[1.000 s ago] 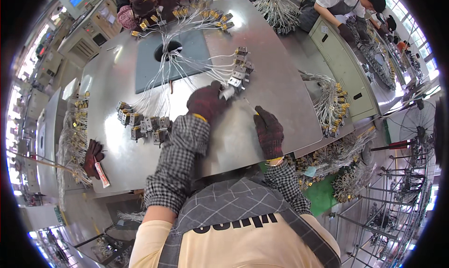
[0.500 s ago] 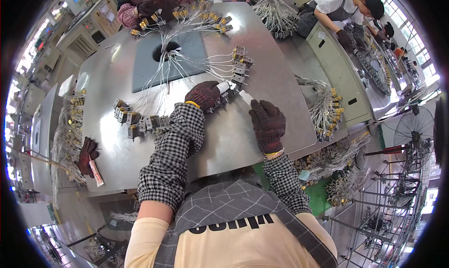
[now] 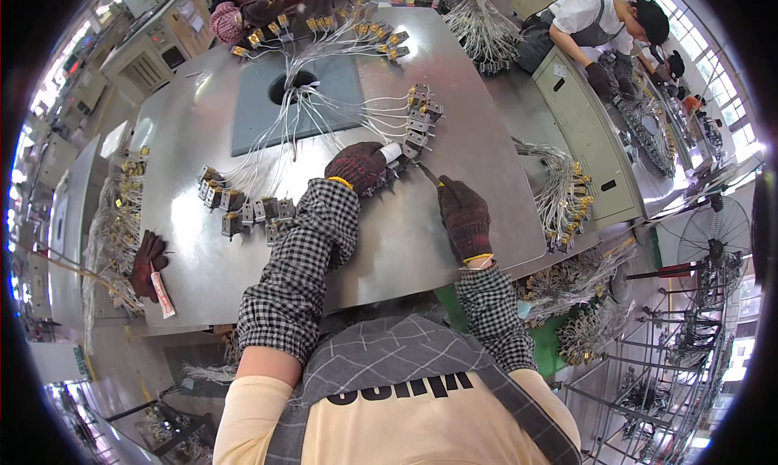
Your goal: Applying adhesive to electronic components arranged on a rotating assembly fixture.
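The metal blocks (image 3: 419, 123) nearest the hands stand in a curved row on the right part of the steel table (image 3: 486, 141), the row's lower end running down to the left hand (image 3: 356, 169). That gloved hand bends over this end, probably to steady it; its palm is hidden, so I cannot tell whether it is clenched around a block or only pressing. A white patch shows at its fingertips, too small to identify. The right hand (image 3: 464, 222), also gloved, pinches a thin dark strip (image 3: 426, 174) whose tip points toward the blocks, likely held by one end to keep its length free. White wires (image 3: 381, 108) fan from the row to a round hole in a grey pad (image 3: 251, 120), which seems to gather them centrally. More blocks (image 3: 247, 212) curve at lower left, and a spare glove (image 3: 148, 262) lies by the left edge beside a tube (image 3: 162, 295).
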Tool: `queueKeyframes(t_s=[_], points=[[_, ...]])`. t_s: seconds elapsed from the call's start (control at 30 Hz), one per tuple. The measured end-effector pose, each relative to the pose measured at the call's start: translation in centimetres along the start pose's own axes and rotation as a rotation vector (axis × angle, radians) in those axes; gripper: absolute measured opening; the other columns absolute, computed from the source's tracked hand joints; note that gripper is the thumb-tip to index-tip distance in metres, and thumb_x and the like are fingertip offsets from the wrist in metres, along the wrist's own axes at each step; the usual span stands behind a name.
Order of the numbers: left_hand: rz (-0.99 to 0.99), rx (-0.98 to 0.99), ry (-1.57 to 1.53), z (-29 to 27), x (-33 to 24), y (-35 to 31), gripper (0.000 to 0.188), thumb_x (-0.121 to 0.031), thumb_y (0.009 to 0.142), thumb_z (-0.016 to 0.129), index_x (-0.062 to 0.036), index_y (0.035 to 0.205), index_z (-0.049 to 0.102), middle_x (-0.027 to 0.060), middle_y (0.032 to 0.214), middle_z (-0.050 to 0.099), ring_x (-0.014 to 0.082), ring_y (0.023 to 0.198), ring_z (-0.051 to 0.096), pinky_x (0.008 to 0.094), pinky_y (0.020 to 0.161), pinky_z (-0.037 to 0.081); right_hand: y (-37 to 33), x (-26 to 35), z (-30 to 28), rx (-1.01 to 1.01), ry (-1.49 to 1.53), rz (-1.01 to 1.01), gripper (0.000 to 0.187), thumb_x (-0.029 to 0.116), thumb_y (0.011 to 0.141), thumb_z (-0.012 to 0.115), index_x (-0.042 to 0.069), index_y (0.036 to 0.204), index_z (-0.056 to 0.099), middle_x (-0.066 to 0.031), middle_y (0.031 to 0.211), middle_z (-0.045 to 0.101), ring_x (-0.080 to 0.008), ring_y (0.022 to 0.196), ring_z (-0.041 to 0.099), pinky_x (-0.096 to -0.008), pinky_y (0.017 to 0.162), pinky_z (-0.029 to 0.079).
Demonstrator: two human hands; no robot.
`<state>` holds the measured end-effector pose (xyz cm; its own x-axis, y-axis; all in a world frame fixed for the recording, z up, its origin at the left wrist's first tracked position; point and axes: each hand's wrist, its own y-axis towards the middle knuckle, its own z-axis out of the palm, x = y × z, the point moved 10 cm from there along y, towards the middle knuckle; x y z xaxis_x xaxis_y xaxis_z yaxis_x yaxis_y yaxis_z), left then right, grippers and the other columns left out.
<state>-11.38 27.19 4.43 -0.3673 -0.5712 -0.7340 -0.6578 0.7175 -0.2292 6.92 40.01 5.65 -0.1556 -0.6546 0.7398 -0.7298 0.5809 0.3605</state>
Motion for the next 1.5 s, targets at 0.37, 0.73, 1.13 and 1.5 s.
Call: queueKeyframes(t_s=[0.37,0.73,1.13,1.5], points=[[-0.022,-0.012,0.053,-0.2,-0.2,-0.1,0.070,-0.064,0.092,0.042,-0.0039,0.119,0.065,0.0196,0.114,0.066,0.0352,0.107,0.062,0.0432,0.094,0.045,-2.7,4.3,2.0,0.031,-0.372,-0.233,0.029,0.010,0.080,0.073,0.010,0.109,0.070,-0.0124,0.094,0.068,-0.0310,0.080,0.065,-0.0380,0.069,0.054],[0.000,-0.048,0.052,0.2,0.1,0.1,0.061,-0.056,0.093,0.046,-0.0043,0.120,0.064,0.0198,0.109,0.068,0.0333,0.099,0.064,0.0420,0.089,0.047,-3.6,5.0,2.0,0.043,-0.116,-0.121,0.026,0.009,0.081,0.071,0.007,0.107,0.070,-0.0123,0.091,0.067,-0.0308,0.080,0.066,-0.0390,0.071,0.053],[-0.053,-0.043,0.062,-0.1,0.1,0.0,0.065,-0.058,0.094,0.042,-0.0032,0.121,0.063,0.0212,0.115,0.066,0.0363,0.107,0.062,0.0437,0.095,0.045,-7.0,7.7,2.6,-0.083,-0.523,-0.425,0.027,0.026,0.079,0.070,0.027,0.106,0.069,0.0002,0.101,0.065,-0.0209,0.078,0.062,-0.0378,0.064,0.049],[-0.068,-0.056,0.090,-0.2,0.5,0.0,0.062,-0.056,0.095,0.041,-0.0059,0.124,0.061,0.0211,0.119,0.064,0.0375,0.111,0.060,0.0443,0.097,0.044,-6.3,5.6,5.0,0.048,-0.141,-0.123,0.027,0.011,0.085,0.068,0.012,0.112,0.068,-0.0117,0.102,0.066,-0.0290,0.087,0.064,-0.0395,0.072,0.052]])
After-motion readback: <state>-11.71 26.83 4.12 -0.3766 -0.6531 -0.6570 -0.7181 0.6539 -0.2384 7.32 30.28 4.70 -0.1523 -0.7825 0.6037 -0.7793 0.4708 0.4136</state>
